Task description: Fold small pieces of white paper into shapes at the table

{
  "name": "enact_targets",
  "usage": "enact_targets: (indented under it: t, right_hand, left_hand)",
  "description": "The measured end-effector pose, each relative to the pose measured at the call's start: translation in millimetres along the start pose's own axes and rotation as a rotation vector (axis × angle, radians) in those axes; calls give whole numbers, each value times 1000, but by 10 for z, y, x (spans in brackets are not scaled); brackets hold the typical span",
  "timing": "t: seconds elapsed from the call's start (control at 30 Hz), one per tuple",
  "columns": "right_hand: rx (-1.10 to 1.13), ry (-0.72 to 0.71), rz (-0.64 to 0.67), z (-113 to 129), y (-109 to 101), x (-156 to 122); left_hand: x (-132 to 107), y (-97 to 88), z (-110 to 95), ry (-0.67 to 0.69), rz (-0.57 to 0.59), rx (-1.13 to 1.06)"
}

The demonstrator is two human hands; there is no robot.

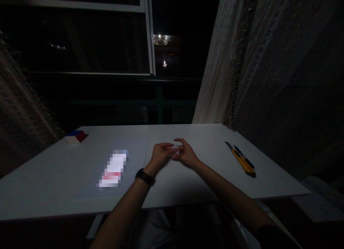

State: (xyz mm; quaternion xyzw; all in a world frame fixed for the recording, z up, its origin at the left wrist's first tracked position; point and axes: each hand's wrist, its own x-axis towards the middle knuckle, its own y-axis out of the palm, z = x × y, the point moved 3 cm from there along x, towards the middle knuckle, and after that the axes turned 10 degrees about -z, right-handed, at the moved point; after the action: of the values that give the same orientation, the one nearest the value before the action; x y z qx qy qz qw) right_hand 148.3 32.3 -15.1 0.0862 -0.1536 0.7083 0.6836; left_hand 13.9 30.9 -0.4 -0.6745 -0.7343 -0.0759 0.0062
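Note:
My left hand [162, 155] and my right hand [187, 155] meet above the middle of the white table. Between their fingertips sits a small crumpled-looking white piece [175, 147], perhaps paper, mostly covered by the fingers. Both hands are closed on it, with the right index finger arched over the top. A black watch [145, 177] is on my left wrist.
On the white table [188, 191], a bright pixelated rectangle [113, 169] lies over a pale sheet [138, 161] at left. A coloured cube [76, 136] stands at the far left. A yellow utility knife [240, 160] and a dark pen-like item [244, 156] lie at right. Curtains [215, 62] flank a dark window.

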Motion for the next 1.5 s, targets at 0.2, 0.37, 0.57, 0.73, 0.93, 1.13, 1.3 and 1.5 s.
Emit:
enact_targets:
  t: [0.2,0.37,0.57,0.73,0.93,1.13,1.3,1.5]
  right_hand:
    - [121,18,20,-20,36,-3]
    - [120,57,-5,17,34,-21]
    - [143,84,-14,43,57,-34]
    - [128,45,27,66,41,-32]
    - [152,4,14,110,23,-21]
    - [133,60,26,81,23,-9]
    - [132,34,-1,76,31,-24]
    - [2,-80,-19,78,59,-29]
  left_hand:
    - [-11,-1,15,-39,16,-54]
    - [-61,31,9,-57,80,-76]
    - [-82,48,-21,-68,128,-79]
    - [-60,18,-44,-57,87,-107]
    - [-41,4,-28,-39,94,-80]
    - [-91,36,-24,-66,148,-85]
    - [-91,10,-49,-108,65,-153]
    - [-69,-11,-43,-126,-6,-180]
